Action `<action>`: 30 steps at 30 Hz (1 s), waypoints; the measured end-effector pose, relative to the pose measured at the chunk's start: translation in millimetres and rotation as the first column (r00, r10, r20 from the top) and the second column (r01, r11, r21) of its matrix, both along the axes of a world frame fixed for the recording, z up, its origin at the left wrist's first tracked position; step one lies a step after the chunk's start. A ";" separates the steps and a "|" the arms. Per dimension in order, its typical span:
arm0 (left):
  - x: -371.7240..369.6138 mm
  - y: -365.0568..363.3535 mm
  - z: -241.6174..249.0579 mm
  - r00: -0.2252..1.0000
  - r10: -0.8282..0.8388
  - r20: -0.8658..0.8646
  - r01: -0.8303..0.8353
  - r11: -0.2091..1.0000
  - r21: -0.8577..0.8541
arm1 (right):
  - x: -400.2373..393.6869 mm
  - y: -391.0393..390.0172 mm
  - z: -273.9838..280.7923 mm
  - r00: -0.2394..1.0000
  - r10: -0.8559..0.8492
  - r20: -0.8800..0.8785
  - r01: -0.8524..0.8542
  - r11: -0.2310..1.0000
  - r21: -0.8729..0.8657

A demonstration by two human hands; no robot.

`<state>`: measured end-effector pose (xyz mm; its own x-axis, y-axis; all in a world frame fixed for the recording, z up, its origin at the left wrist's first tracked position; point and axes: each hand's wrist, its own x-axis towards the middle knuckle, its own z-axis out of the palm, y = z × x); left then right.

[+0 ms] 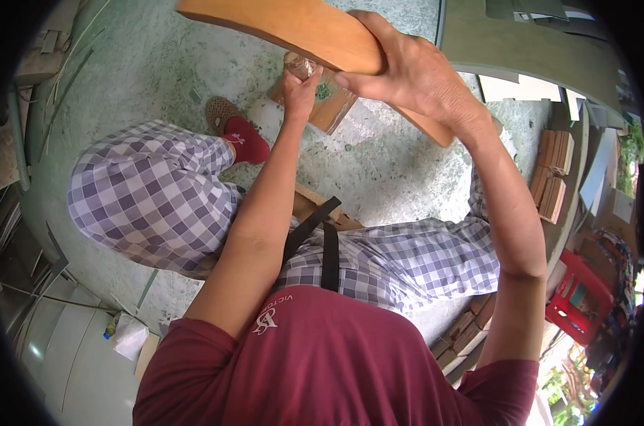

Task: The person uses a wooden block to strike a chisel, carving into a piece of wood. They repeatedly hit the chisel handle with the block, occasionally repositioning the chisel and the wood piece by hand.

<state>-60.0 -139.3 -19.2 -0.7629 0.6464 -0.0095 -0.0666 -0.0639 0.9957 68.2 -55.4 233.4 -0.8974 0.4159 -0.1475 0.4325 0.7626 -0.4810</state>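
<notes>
My right hand (pixel 425 82) is closed around a curved, smooth, orange-brown wooden piece (pixel 286 27), thumb on the near edge and fingers over the far side. The piece is raised at the top of the view, and its left part runs to the upper edge. Another stretch of similar wood (pixel 428 126) shows below the right wrist. Just under the curved piece, my left hand (pixel 300 91) is closed on a small, brown, roll-like thing with a shiny clear film (pixel 302 65). Beyond the left hand, a flat wooden board (pixel 332 113) lies low near the floor.
Stacked wooden blocks (pixel 553 167) stand on the right, with more wood pieces (pixel 471 330) below. A red plastic stool (pixel 581 298) is at the right edge. A white plastic bag (pixel 130 335) lies at lower left. My sock-covered foot (pixel 247 138) rests on the speckled floor (pixel 151 78).
</notes>
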 end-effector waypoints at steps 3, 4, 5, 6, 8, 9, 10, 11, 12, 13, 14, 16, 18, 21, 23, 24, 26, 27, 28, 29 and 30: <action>-3.1 5.9 -7.4 0.997 0.015 0.081 -0.022 0.996 0.082 | -4.4 -3.0 -23.5 0.989 -0.004 -0.150 0.008 1.000 0.029; -4.3 6.4 -17.0 0.994 0.011 0.107 -0.025 0.991 0.130 | -5.3 0.4 -33.1 0.988 -0.002 -0.153 0.007 1.000 0.030; -7.7 6.2 -18.7 1.000 -0.014 0.014 0.012 0.997 0.076 | -6.3 4.9 -40.2 0.996 -0.011 0.087 0.012 1.000 -0.006; -7.8 6.7 -21.1 1.000 -0.016 0.013 0.015 0.997 0.078 | -6.0 8.1 -47.6 0.946 -0.014 0.322 0.028 0.999 -0.040; -5.4 7.3 -21.3 0.988 0.023 0.153 -0.059 0.969 0.239 | -2.0 8.9 -51.9 0.959 -0.021 0.284 0.016 1.000 0.022; -14.1 2.6 -25.2 0.987 0.033 0.158 -0.070 0.970 0.235 | 5.1 5.3 -53.4 0.975 -0.106 0.196 0.132 0.983 -0.124; -30.0 -6.6 -42.6 0.953 0.084 0.290 -0.118 0.988 0.099 | 13.2 -3.6 -51.8 0.970 -0.207 0.125 0.235 0.931 -0.281; -43.0 -13.0 -45.4 0.902 0.147 0.406 -0.146 0.989 -0.033 | 19.3 -11.5 -41.9 0.953 -0.274 0.131 0.304 0.865 -0.399; -49.9 -18.6 -48.2 0.902 0.151 0.405 -0.152 0.988 -0.030 | 26.9 -17.8 -43.8 0.954 -0.269 0.129 0.298 0.868 -0.396; -52.3 -25.8 -41.3 0.807 0.235 0.542 -0.229 0.970 -0.080 | 36.6 -24.3 -52.4 0.923 -0.382 0.039 0.358 0.820 -0.447; -56.2 -29.7 -42.9 0.686 0.310 0.659 -0.292 0.946 -0.141 | 45.4 -28.8 -60.6 0.868 -0.494 -0.045 0.407 0.762 -0.504; -56.8 -28.9 -46.6 0.680 0.364 0.637 -0.323 0.928 -0.186 | 61.3 -35.9 -69.1 0.843 -0.536 -0.037 0.430 0.714 -0.553; -55.1 -22.9 -29.4 0.785 0.314 0.533 -0.219 0.947 -0.235 | 75.9 -44.2 -75.8 0.734 -0.675 -0.077 0.443 0.561 -0.699; -48.3 -9.6 11.8 0.934 0.157 0.322 -0.103 0.979 -0.178 | 103.6 -47.2 -99.4 0.695 -0.714 -0.086 0.477 0.548 -0.687; -53.7 -0.2 5.4 0.977 0.139 0.159 -0.118 0.984 -0.132 | 117.3 -46.9 -113.5 0.665 -0.737 -0.122 0.502 0.562 -0.658; -55.6 4.3 1.4 0.993 0.120 -0.004 -0.120 0.989 -0.083 | 121.4 -46.6 -117.4 0.661 -0.739 -0.127 0.499 0.560 -0.661; -46.0 1.7 26.7 0.997 0.071 -0.006 -0.071 0.993 -0.091 | 126.0 -47.7 -118.7 0.620 -0.777 -0.111 0.546 0.529 -0.649; -42.2 1.2 32.8 0.998 0.045 -0.034 -0.048 0.995 -0.091 | 126.5 -48.1 -117.9 0.612 -0.783 -0.113 0.549 0.523 -0.652; -39.3 1.3 33.5 0.998 0.018 -0.062 -0.023 0.995 -0.092 | 124.7 -48.3 -115.0 0.608 -0.785 -0.118 0.548 0.523 -0.653; -36.3 1.1 33.9 0.998 0.007 -0.064 -0.013 0.995 -0.095 | 123.5 -49.0 -111.7 0.605 -0.787 -0.121 0.548 0.522 -0.653; -33.8 1.0 34.2 0.997 -0.028 -0.066 0.021 0.995 -0.094 | 122.7 -49.7 -108.0 0.597 -0.793 -0.121 0.552 0.516 -0.655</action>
<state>-93.8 -138.3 15.0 -0.7478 0.6636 -0.0197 0.0002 0.0299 0.9996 190.9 -105.1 125.4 -0.3924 0.8781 -0.2738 0.3994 -0.1055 -0.9107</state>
